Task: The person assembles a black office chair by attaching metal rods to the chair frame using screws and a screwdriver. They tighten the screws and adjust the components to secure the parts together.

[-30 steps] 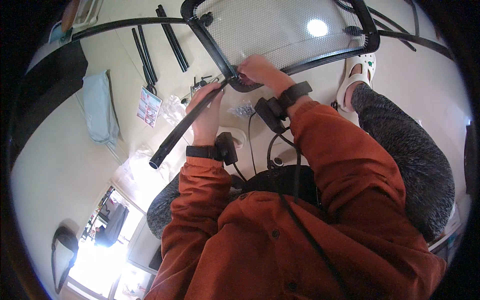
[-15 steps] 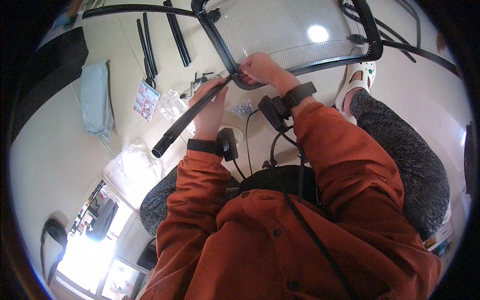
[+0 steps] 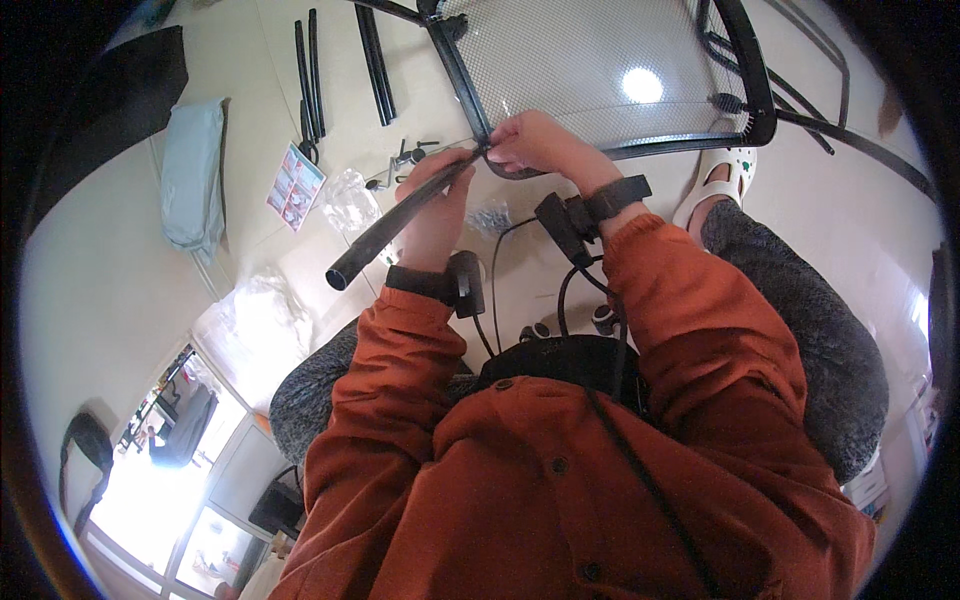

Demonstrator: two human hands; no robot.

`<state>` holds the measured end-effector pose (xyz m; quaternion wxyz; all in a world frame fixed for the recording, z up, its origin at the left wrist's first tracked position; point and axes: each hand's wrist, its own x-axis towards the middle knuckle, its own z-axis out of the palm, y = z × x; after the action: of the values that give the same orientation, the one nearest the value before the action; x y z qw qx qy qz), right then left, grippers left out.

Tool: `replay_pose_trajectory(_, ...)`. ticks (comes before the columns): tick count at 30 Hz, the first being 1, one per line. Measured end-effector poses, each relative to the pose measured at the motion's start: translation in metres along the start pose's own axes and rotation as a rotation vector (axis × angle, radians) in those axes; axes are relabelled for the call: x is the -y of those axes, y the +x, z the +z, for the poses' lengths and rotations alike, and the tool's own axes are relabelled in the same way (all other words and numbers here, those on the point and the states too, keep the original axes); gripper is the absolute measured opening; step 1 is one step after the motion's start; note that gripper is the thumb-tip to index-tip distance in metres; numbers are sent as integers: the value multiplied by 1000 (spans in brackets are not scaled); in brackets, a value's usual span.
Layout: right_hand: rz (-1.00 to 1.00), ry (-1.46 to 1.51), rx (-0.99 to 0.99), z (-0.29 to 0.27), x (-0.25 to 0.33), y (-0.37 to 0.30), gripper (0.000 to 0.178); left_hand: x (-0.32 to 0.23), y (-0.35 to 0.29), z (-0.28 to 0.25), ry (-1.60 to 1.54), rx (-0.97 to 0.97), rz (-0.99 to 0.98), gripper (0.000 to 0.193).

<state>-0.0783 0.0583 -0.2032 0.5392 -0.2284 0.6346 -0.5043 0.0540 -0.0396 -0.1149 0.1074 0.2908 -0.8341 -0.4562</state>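
Black metal tube point(image 3: 400, 215) gripped in the left hand point(image 3: 437, 205) — right hand point(image 3: 535, 142) pinches its tip against the mesh chair frame point(image 3: 600, 70).

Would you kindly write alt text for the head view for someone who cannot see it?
Seen from above, a person's left hand grips a black tube while the right hand meets its upper end at a black mesh chair frame. More black tubes and small hardware lie on the pale floor.

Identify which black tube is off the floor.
The black tube gripped in the left hand; the other black tubes lie flat on the floor.
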Motion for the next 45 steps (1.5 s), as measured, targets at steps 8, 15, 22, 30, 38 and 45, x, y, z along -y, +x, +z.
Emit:
replay_pose_trajectory(8, -2, -121, 23, 0, 4, -2, 28, -1, -2, -2, 39, 25, 14, 20)
replay_pose_trajectory(15, -124, -369, -93, 9, 11, -11, 32, -7, -2, 0, -5, -31, 7, 18)
replay_pose_trajectory(22, 18, -607, -337, 44, 23, -18, 31, 9, -8, 3, -26, -27, -14, 19)
replay_pose_trajectory(30, -37, -583, -473, 65, 6, -34, 25, 36, -31, 20, -294, 122, -75, 21)
replay_pose_trajectory(38, -3, -781, -491, 68, 4, -35, 24, 13, -33, 4, -100, -12, 275, 32)
replay_pose_trajectory(45, -66, -354, -495, 60, -40, -22, 33, 20, -33, 36, -1454, 97, -358, 14)
